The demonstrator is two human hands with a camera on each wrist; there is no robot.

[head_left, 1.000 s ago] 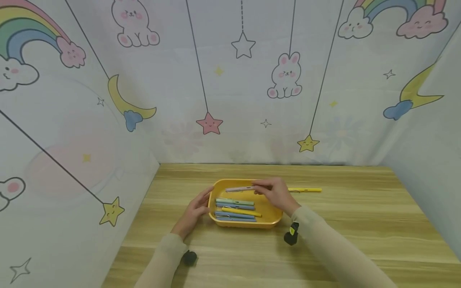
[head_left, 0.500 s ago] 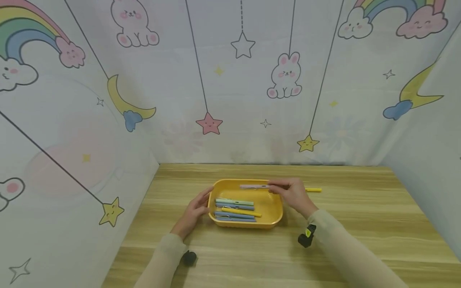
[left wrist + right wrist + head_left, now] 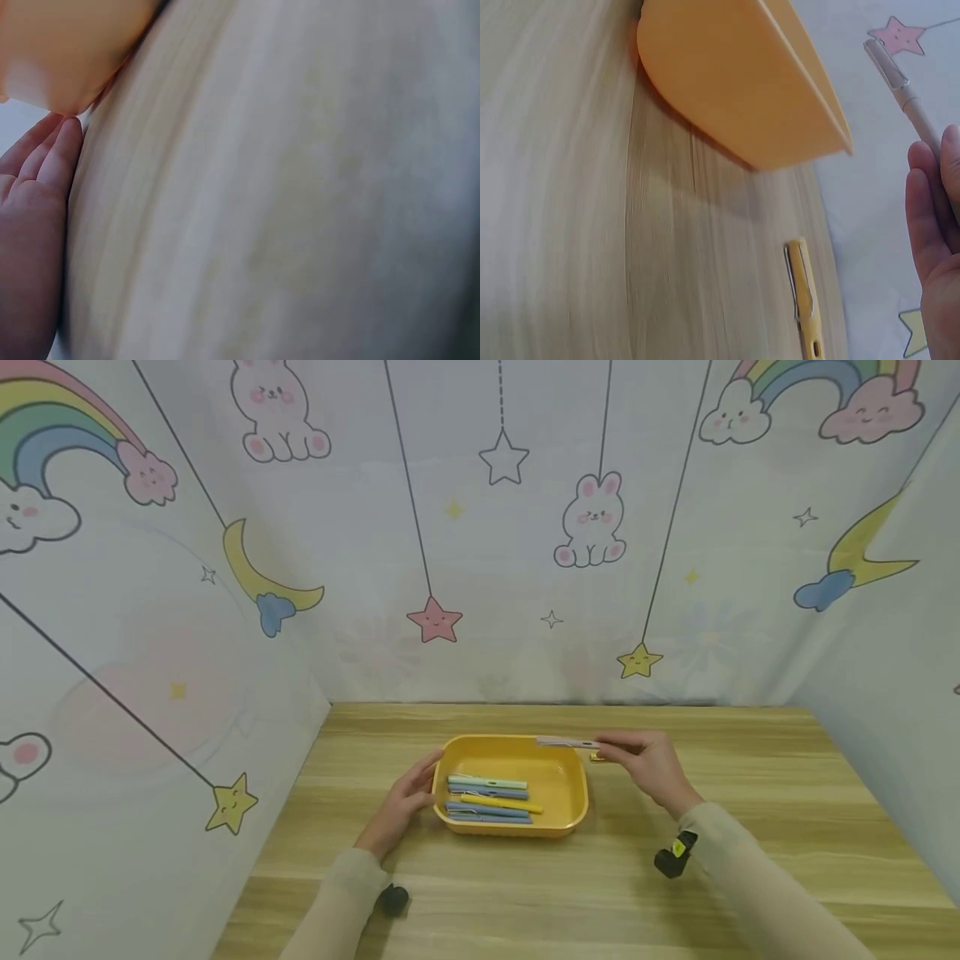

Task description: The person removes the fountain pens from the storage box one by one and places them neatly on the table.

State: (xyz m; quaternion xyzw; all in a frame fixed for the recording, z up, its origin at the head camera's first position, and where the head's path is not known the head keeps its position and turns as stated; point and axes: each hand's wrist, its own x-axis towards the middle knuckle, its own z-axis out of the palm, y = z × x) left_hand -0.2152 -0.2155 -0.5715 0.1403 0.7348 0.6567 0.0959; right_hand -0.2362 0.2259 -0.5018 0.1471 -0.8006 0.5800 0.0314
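My right hand (image 3: 651, 764) pinches a pale pinkish pen (image 3: 562, 742) by one end, thumb against fingers. In the head view the pen overlaps the far right corner of the yellow tray (image 3: 558, 787); in the right wrist view its clipped cap (image 3: 887, 66) points away from the hand, beside the tray wall. My left hand (image 3: 405, 797) touches the tray's left side with extended fingers (image 3: 58, 161). Inside the tray lie a light green pen (image 3: 491, 782), a yellow pen (image 3: 502, 803) and several blue pens (image 3: 487, 817), grouped at the left.
On the wooden table, right of the tray, lies another yellow pen (image 3: 805, 292), mostly hidden behind my right hand in the head view. A white cloth backdrop (image 3: 502, 552) with cartoon prints borders the table at the back and sides.
My right hand has carried the pale pinkish pen rightward from over the tray to its far right corner, now covering most of the yellow table pen. My left hand keeps its place.
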